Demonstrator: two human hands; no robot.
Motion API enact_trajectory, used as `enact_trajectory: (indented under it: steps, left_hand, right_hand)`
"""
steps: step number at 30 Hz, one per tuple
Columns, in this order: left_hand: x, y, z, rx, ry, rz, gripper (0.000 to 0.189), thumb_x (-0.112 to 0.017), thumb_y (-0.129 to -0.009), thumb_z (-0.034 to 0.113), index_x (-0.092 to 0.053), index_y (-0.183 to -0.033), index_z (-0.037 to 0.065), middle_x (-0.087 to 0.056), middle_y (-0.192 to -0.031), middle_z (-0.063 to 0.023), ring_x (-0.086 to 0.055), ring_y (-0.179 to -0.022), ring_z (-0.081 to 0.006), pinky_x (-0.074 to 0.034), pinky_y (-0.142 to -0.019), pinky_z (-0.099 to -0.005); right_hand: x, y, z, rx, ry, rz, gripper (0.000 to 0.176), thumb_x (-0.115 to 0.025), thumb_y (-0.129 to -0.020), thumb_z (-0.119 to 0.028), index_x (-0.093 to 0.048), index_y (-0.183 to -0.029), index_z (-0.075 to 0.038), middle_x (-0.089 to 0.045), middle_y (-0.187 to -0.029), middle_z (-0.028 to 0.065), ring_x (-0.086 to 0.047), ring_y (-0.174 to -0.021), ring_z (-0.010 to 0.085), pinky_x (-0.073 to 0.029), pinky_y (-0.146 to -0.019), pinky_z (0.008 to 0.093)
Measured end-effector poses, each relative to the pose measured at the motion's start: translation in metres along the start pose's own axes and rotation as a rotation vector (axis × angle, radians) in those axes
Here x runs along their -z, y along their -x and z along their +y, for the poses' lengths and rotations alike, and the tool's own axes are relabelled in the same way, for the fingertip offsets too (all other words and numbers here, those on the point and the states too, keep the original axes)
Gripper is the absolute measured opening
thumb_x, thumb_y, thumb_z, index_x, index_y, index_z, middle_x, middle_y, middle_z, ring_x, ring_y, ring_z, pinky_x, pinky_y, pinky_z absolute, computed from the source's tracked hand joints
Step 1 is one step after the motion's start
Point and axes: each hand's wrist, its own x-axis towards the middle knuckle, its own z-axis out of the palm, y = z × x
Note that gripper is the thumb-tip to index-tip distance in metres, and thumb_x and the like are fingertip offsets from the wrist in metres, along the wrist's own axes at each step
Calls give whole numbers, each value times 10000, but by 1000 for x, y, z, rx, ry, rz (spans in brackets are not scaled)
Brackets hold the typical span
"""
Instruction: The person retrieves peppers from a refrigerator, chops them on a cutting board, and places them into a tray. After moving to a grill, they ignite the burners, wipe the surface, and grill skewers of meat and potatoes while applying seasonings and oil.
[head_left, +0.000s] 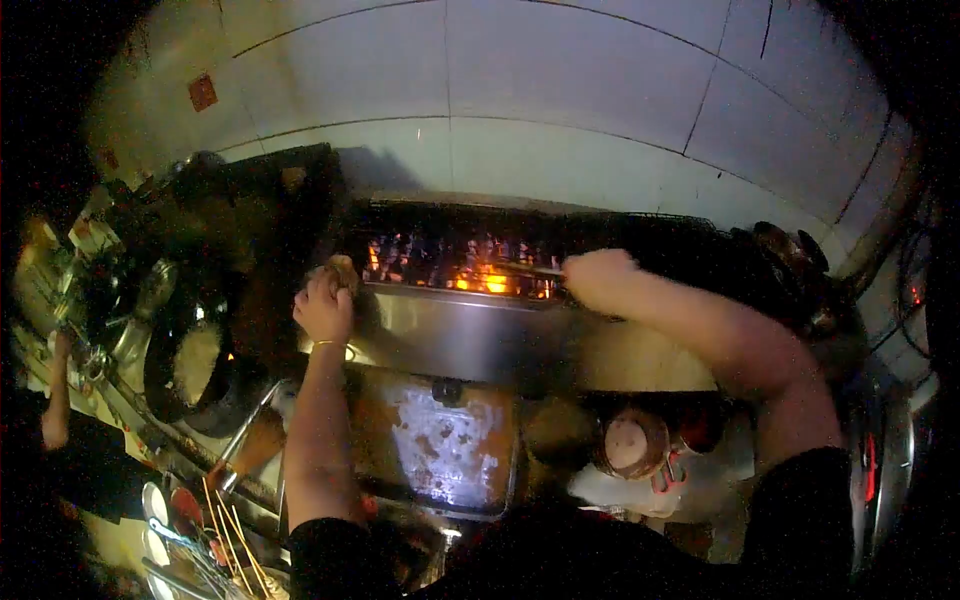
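My left hand (323,308) is closed at the left end of a long charcoal grill (470,302), its fingers curled on something brownish that I cannot make out. A thin band circles that wrist. Over at the right, my right hand (598,280) is closed around a thin, rod-like tool (535,269), which reaches left over the fire. Beneath its tip, charcoal (490,278) glows orange with small flames. The far end of the tool is hard to separate from the dark coals.
Below the grill's metal front lies a shallow tray (450,445) with a shiny patch. A round container (635,445) stands at lower right, a dark wok (195,365) at left. Long thin sticks (235,535) stand at lower left. Another person's arm (58,395) shows at far left. A tiled wall rises behind.
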Motion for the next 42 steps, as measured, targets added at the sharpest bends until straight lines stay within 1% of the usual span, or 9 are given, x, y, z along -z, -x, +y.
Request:
enact_trajectory:
  steps: [9, 18, 26, 29, 31, 35, 37, 39, 42]
  left_hand:
    - [1, 0, -2, -7, 27, -13, 425, -504, -742, 337, -592, -1124, 174, -509, -1270, -10, -428, -1133, -330, -246, -995, -506]
    - [-12, 25, 29, 17, 33, 78, 426, -495, -817, 359, -540, -1202, 183, -506, -1266, -48, -399, -1195, -341, -298, -961, -523]
    - [11, 96, 119, -321, 314, 128, 408, -662, -720, 151, -597, -1123, 146, -565, -1067, -119, -536, -916, -325, -439, -759, -459]
    - [30, 125, 205, -472, 286, -161, 385, -647, -719, 320, -609, -1068, 161, -585, -1035, -96, -548, -902, -328, -440, -721, -473]
    - [-2, 156, 229, -728, 255, -249, 395, -619, -744, 357, -589, -1115, 226, -477, -1263, -78, -390, -1204, -340, -346, -916, -531]
    - [16, 123, 180, -724, 81, -162, 420, -609, -748, 417, -577, -1143, 281, -428, -1332, -84, -360, -1242, -325, -297, -961, -534]
    - [8, 103, 129, -455, 170, -183, 376, -602, -757, 283, -573, -1130, 317, -443, -1332, -103, -382, -1240, -319, -298, -959, -580]
    - [-5, 69, 71, 140, 724, -341, 318, -592, -763, 173, -613, -1079, 200, -569, -1129, -157, -577, -934, -327, -478, -792, -405]
    - [4, 40, 23, -252, 195, 144, 260, -585, -786, 103, -639, -1041, 99, -621, -986, -153, -601, -880, -288, -496, -745, -385]
  right_hand:
    - [-56, -96, -72, 290, -76, 139, 152, -582, -786, -140, -648, -908, -78, -642, -925, 142, -636, -867, 308, -533, -707, 402]
    - [-25, -48, -19, -99, -160, 34, 289, -493, -882, -285, -621, -985, -46, -647, -963, 159, -625, -903, 327, -511, -711, 457]
    - [-57, -41, -62, 41, -989, 658, 283, -492, -876, -275, -563, -934, -8, -633, -848, 202, -610, -774, 384, -467, -671, 470]
    - [-59, 2, -52, -45, -1528, 559, 210, -485, -911, -255, -526, -920, -49, -503, -590, 28, -477, -480, 134, -390, -425, 284]
    - [-74, 17, -49, -8, -1762, 632, 200, -473, -921, -278, -486, -935, -78, -449, -560, -17, -408, -419, 70, -314, -353, 220]
    - [-101, 79, -24, -99, -1747, 666, 190, -472, -924, -276, -445, -949, -90, -431, -533, -25, -355, -360, 78, -277, -292, 224]
    - [-130, 122, -1, -119, -1789, 595, 218, -464, -928, -289, -458, -991, -80, -467, -601, -4, -428, -447, 90, -353, -367, 225]
    - [-170, 162, 12, -368, -1651, 614, 234, -408, -944, -288, -458, -865, -73, -454, -597, 16, -447, -481, 112, -372, -435, 252]
    - [-248, 225, 34, -468, -1821, 682, 255, -418, -934, -252, -506, -1007, -25, -552, -790, 63, -542, -717, 168, -446, -652, 301]
